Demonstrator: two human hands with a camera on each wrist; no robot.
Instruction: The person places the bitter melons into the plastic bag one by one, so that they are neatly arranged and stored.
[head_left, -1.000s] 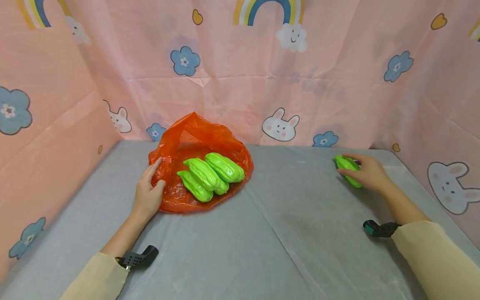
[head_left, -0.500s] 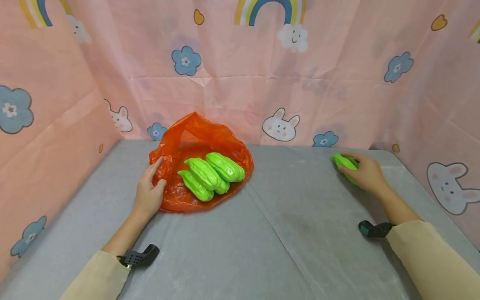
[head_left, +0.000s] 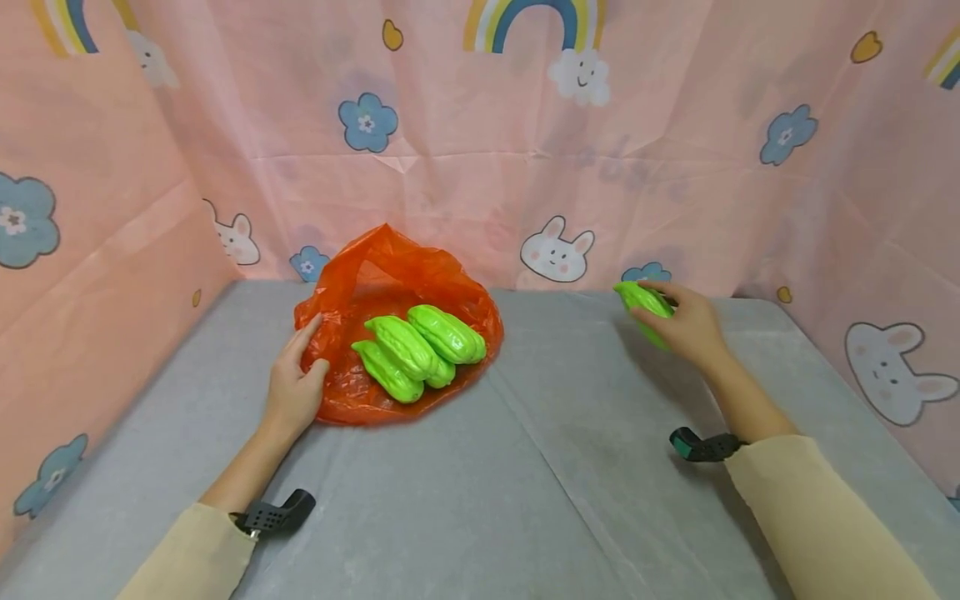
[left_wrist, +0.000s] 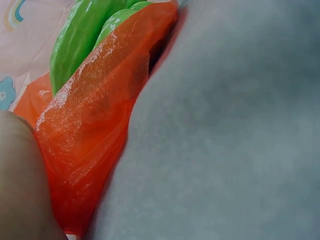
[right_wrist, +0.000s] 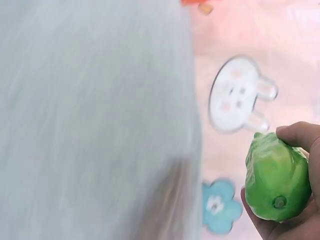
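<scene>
In the head view, an orange-red plastic bag (head_left: 352, 392) lies with its mouth open toward me, holding several glossy, ridged green bitter melons (head_left: 405, 346). My left hand (head_left: 294, 387) rests at the bag's left rim, its fingers extended against the plastic and the thumb apart from them. The left wrist view shows the bag's side (left_wrist: 95, 130) close up. On the right, my right hand (head_left: 688, 329) grips another bitter melon (head_left: 643, 298) between thumb and fingers, above the table. Its blunt end (right_wrist: 277, 187) faces the right wrist camera.
A grey cloth covers the table (head_left: 480, 500). Pink curtains (head_left: 465, 192) printed with rabbits, flowers and rainbows enclose the back and both sides. Each wrist wears a black camera mount, the left mount (head_left: 273, 514) and the right mount (head_left: 705, 446).
My right hand has lifted the bitter melon off the table and moved it left toward the bag. The left hand and the bag stay where they were.
</scene>
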